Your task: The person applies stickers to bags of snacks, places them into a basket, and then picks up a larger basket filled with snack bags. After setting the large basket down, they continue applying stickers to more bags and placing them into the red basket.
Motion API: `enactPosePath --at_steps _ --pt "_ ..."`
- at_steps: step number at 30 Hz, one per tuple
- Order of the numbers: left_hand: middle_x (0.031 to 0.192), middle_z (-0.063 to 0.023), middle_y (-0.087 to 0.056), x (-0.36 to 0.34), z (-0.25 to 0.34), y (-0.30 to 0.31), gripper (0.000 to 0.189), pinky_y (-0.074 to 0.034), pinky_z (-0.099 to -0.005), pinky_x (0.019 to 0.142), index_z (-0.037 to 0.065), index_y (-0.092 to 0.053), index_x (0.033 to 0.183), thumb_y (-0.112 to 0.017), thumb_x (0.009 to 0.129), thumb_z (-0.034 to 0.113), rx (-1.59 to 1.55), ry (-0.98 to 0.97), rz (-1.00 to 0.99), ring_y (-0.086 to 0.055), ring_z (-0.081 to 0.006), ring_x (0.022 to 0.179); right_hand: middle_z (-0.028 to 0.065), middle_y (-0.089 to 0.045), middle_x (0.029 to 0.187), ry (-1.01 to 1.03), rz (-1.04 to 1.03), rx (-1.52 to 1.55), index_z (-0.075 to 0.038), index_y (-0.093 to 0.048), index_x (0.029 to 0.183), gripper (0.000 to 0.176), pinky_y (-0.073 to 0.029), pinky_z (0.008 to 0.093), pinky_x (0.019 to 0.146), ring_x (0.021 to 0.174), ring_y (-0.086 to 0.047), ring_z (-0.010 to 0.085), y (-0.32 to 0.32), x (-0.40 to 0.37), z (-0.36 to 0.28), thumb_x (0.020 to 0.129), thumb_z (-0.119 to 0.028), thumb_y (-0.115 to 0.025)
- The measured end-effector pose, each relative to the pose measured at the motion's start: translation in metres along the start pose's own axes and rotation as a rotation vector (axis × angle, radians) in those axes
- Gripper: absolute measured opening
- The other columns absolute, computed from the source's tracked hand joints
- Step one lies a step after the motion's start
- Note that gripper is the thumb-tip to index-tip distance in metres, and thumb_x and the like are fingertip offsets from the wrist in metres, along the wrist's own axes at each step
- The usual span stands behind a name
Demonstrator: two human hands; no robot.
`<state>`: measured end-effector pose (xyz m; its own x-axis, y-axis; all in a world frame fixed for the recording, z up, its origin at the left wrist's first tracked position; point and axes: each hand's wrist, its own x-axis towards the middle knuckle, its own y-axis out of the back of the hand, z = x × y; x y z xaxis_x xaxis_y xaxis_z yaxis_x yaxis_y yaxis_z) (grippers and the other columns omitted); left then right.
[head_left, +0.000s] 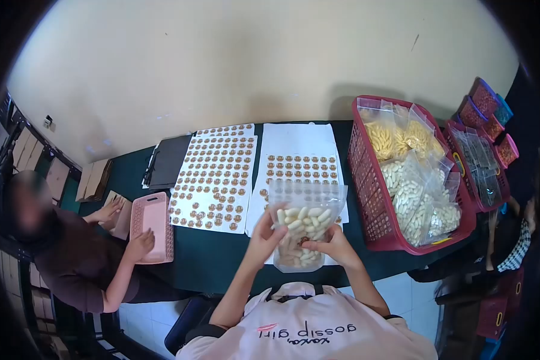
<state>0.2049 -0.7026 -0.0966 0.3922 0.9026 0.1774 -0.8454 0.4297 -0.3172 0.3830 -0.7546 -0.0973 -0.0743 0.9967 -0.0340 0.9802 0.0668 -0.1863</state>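
A clear plastic bag [309,264] of white, elongated pieces stands upright between my two hands, over the table's front edge. My left hand [266,236] grips its left side. Opposite it, my right hand [333,245] holds the right side, its thumb on the front beside a small round brown sticker [304,240]. The upper part of the bag is see-through. Just behind lies a white sticker sheet [300,141] with rows of round brown stickers, its upper part bare; the bag covers some of its lower rows.
More sticker sheets [213,174] lie to the left, by a black folder [169,161]. A co-worker at the left touches a pink basket [150,204]. To the right, a large red basket [372,198] holds filled bags; beyond it are a smaller basket [504,195] and colored tubs [486,99].
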Motion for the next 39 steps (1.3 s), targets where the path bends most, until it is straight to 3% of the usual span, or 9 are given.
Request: enactPosePath --at_steps 2,6,13,15,21,23,28,32,39 --pt "0.113 -0.0084 -0.051 0.007 0.005 0.007 0.04 -0.035 -0.0298 0.093 -0.001 -0.042 0.119 -0.055 0.082 0.009 -0.002 0.017 -0.022 -0.047 -0.0155 0.105 0.0077 -0.057 0.105 -0.013 -0.02 0.005 0.002 -0.05 0.11 0.053 -0.042 0.028 0.086 0.096 -0.054 0.014 0.0 0.0 0.009 0.064 -0.007 -0.075" --pt "0.08 -0.0023 -0.061 0.015 0.012 0.003 0.015 -0.041 -0.0208 0.071 0.001 -0.059 0.083 -0.056 0.085 0.016 -0.031 -0.038 0.217 -0.054 -0.0058 0.074 0.008 -0.058 0.104 -0.025 -0.024 -0.037 0.001 -0.051 0.111 0.055 -0.042 0.0277 0.086 0.096 -0.054 0.0143 -0.006 0.004 0.004 0.063 -0.009 -0.077" --pt "0.076 -0.002 -0.06 0.018 0.006 -0.001 0.014 -0.041 -0.0195 0.067 0.0 -0.058 0.081 -0.056 0.085 0.012 0.067 -0.099 0.196 -0.053 -0.005 0.072 0.007 -0.052 0.109 0.022 0.024 -0.195 -0.004 -0.044 0.116 0.063 -0.04 0.03 0.086 0.103 -0.049 0.0152 0.014 0.007 0.016 0.064 -0.017 -0.077" --pt "0.075 -0.0021 -0.06 0.02 0.0 0.0 0.012 -0.041 -0.0199 0.067 -0.001 -0.059 0.081 -0.056 0.084 0.01 0.133 -0.114 0.168 -0.053 -0.0061 0.072 0.007 -0.049 0.11 0.209 0.159 -0.293 -0.005 -0.042 0.115 0.066 -0.039 0.0306 0.086 0.104 -0.046 0.0158 0.017 0.005 -0.001 0.063 -0.02 -0.078" --pt "0.075 -0.0069 -0.058 0.016 -0.004 -0.006 0.008 -0.042 -0.0244 0.064 0.0 -0.061 0.081 -0.06 0.077 0.008 0.59 -0.253 -0.07 -0.055 -0.0154 0.069 0.0043 -0.055 0.079 0.429 0.354 -0.574 -0.003 -0.051 0.1 0.047 -0.043 0.0281 0.07 0.071 -0.053 0.0126 0.014 0.001 -0.044 0.064 -0.019 -0.076" --pt "0.076 -0.0083 -0.059 0.014 -0.001 -0.015 0.01 -0.043 -0.0266 0.064 0.0 -0.061 0.082 -0.061 0.077 0.009 0.58 -0.195 -0.11 -0.056 -0.0184 0.069 0.0018 -0.057 0.076 0.524 0.11 -0.988 -0.002 -0.055 0.085 0.031 -0.041 0.0228 0.064 0.069 -0.05 0.01 0.012 0.002 -0.05 0.063 -0.011 -0.075" --pt "0.075 -0.0095 -0.059 0.016 0.004 -0.022 0.011 -0.044 -0.0277 0.065 -0.002 -0.06 0.082 -0.061 0.077 0.008 0.6 -0.19 -0.095 -0.057 -0.0196 0.07 -0.001 -0.052 0.061 0.182 -0.021 -0.405 -0.001 -0.053 0.068 0.019 -0.035 0.0201 0.049 0.055 -0.043 0.0028 0.009 0.013 -0.035 0.072 -0.013 -0.067" --pt "0.076 -0.0085 -0.06 0.022 -0.008 -0.01 0.01 -0.044 -0.0256 0.068 -0.002 -0.06 0.082 -0.059 0.079 0.007 0.504 -0.139 0.091 -0.056 -0.0152 0.072 -0.0028 -0.051 0.065 0.112 0.016 -0.261 -0.002 -0.055 0.069 0.01 -0.036 0.0182 0.056 0.062 -0.045 0.0026 -0.005 0.03 -0.015 0.072 -0.005 -0.065" --pt "0.075 -0.0055 -0.059 0.025 -0.011 0.016 0.021 -0.043 -0.0243 0.067 -0.002 -0.06 0.082 -0.056 0.084 0.018 0.339 -0.089 0.289 -0.054 -0.0107 0.073 0.0032 -0.05 0.065 0.324 -0.009 -0.492 -0.002 -0.054 0.068 0.012 -0.035 0.0244 0.058 0.061 -0.042 0.0114 -0.021 0.05 -0.001 0.067 -0.008 -0.065"
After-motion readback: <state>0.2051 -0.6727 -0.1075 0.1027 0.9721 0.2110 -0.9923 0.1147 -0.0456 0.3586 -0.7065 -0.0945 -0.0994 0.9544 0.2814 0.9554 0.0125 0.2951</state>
